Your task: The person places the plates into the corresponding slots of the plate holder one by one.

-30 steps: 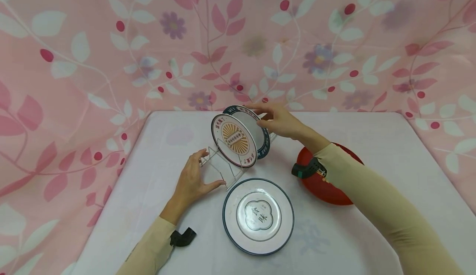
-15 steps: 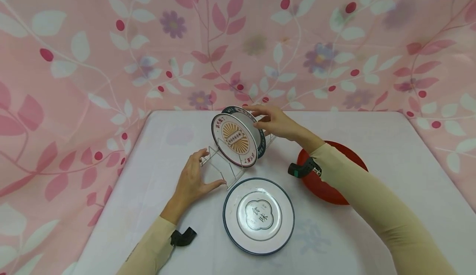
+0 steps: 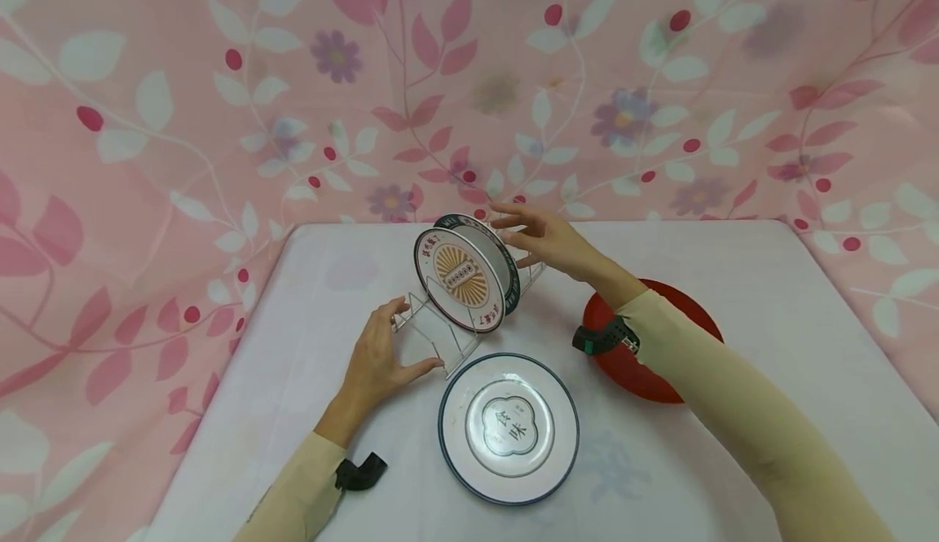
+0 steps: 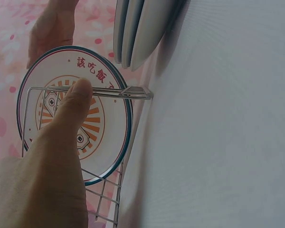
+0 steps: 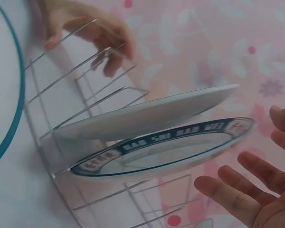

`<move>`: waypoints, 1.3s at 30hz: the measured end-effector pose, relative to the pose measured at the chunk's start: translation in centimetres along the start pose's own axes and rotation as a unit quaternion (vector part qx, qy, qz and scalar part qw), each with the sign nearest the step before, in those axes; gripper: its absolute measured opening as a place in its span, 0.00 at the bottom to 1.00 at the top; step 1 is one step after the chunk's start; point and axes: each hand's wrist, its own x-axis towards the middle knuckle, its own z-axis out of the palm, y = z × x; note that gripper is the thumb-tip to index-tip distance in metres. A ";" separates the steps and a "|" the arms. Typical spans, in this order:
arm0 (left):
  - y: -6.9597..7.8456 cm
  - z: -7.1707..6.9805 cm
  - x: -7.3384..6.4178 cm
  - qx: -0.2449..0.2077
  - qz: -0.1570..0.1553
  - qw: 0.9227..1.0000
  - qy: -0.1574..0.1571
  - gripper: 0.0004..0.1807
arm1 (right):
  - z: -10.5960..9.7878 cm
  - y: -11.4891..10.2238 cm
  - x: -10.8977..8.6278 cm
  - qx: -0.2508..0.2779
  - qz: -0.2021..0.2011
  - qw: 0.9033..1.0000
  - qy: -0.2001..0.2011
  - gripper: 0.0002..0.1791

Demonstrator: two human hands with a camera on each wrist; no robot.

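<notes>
My left hand (image 3: pixel 377 354) grips the near end of a wire plate rack (image 3: pixel 464 359), thumb on one side and fingers on the other. In the left wrist view, the thumb (image 4: pixel 76 102) lies on the rack's wire. A white plate (image 3: pixel 464 277) with an orange sunburst stands upright in the rack. Right behind it leans a second plate (image 5: pixel 164 149) with a dark lettered rim, its lower edge between the wires. My right hand (image 3: pixel 553 244) hovers by that second plate, fingers spread; the right wrist view shows the fingers (image 5: pixel 228 194) apart from it.
A stack of upside-down plates (image 3: pixel 509 481) with blue rims sits in front of the rack; several edges show in the left wrist view. A red round dish (image 3: pixel 631 371) lies under the right forearm, partly hidden. A pink floral cloth (image 3: pixel 469 85) hangs behind the white table (image 3: pixel 645 485).
My right hand has brought the dark-rimmed plate down and closer to the sunburst plate in the rack, then let go of it. The left hand has stayed on the rack.
</notes>
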 end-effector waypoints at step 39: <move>0.3 -0.1 -0.1 0.006 -0.011 1.000 -0.006 0.62 | 5.1 8.6 -16.7 0.036 0.069 0.996 -0.032 0.22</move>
